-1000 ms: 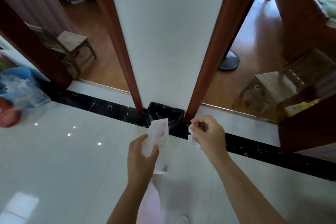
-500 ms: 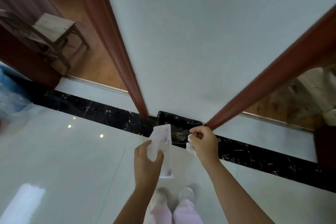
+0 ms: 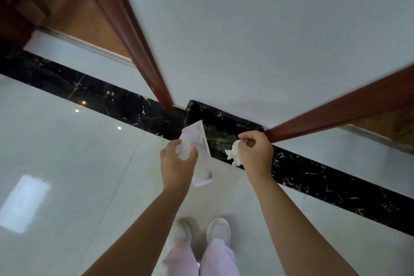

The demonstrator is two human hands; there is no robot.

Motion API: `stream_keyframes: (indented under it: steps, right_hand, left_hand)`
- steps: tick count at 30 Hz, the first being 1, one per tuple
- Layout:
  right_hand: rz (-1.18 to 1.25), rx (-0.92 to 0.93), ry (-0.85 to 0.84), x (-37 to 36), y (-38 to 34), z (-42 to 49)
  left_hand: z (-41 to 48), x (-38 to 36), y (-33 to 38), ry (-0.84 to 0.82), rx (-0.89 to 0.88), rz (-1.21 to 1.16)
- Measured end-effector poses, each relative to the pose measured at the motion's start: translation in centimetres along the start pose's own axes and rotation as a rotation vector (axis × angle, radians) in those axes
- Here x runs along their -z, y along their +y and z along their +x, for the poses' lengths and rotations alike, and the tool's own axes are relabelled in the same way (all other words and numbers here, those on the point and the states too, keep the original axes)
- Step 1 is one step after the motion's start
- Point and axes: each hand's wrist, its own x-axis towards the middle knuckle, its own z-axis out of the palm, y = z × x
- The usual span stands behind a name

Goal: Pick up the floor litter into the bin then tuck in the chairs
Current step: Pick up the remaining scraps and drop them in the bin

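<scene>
A bin lined with a black bag [image 3: 226, 125] stands on the floor against the white wall, between two red-brown door frames. My left hand [image 3: 177, 163] holds a flat white and purple plastic wrapper [image 3: 199, 152] at the bin's left front edge. My right hand [image 3: 255, 152] pinches a crumpled white tissue [image 3: 234, 154] over the bin's front right edge. Both hands are at about the same height, just in front of the bin opening. No chair shows in this view.
A white wall panel [image 3: 257, 29] rises straight ahead with a door frame [image 3: 125, 29] on the left and another door frame [image 3: 340, 105] on the right. A black marble strip [image 3: 100, 94] crosses the pale tiled floor. My feet [image 3: 199, 233] stand just behind the bin.
The view has tilted down and come closer to the wall and bin. The chairs and blue bag have left the view. Both hands keep their litter and sit nearer the bin opening.
</scene>
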Motion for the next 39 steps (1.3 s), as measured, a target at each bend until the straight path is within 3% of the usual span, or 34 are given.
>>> stream_keyframes:
  steps: [5,11,19,30,39]
  right_hand:
    - [-0.019,-0.005,0.013,-0.5,2.3,1.7]
    - [-0.009,0.01,0.019,-0.7,4.0,2.7]
    - [-0.051,0.031,-0.004,-1.3,5.1,3.4]
    - [0.024,0.101,0.094,-5.1,3.3,7.1]
    - [-0.043,0.006,-0.111,-4.2,4.0,4.0]
  left_hand:
    - [3.1,-4.2,-1.9,0.025,0.162,-0.088]
    - [5.5,-8.1,-2.2,0.052,0.199,-0.198]
    - [6.5,-9.4,-2.2,-0.068,0.088,-0.208]
    - [6.2,-3.7,-3.3,-0.063,-0.328,0.144]
    - [4.1,-1.2,-2.3,-0.04,-0.292,0.203]
